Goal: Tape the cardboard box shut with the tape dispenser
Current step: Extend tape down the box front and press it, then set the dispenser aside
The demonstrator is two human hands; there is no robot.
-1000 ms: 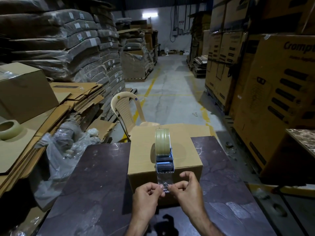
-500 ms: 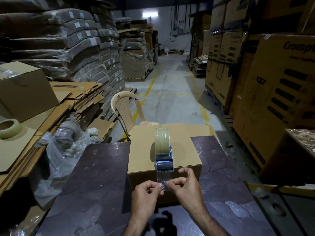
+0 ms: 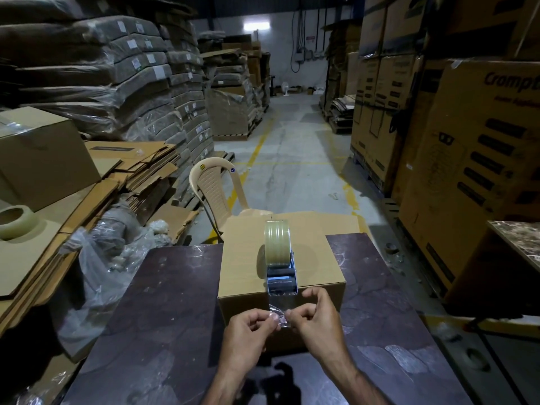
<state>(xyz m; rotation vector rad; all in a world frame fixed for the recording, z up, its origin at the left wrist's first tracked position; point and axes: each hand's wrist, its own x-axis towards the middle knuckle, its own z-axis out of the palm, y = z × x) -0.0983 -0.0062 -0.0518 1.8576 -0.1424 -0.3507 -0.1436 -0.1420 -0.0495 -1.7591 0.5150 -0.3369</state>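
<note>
Box [image 3: 242,258] sits on the worktop [image 3: 163,317], dispenser [image 3: 280,276] on top. I see my left hand [image 3: 248,331] and right hand [image 3: 318,323], fingers [image 3: 304,312] curled, pinching the loose tape [image 3: 277,309].

Body in view was two limbs only: bare left hand [image 3: 248,328] on a bare left forearm [image 3: 226,381], bare right hand [image 3: 317,320] on a bare right forearm [image 3: 361,381], uncovered skin from fingertips to the bottom edge of the frame. Knuckle ridges showed on the backs of both hands, and a long tendon line ran down the right forearm towards the wrist. The light was dim, so nails and finer skin detail were too dark to tell.
</note>
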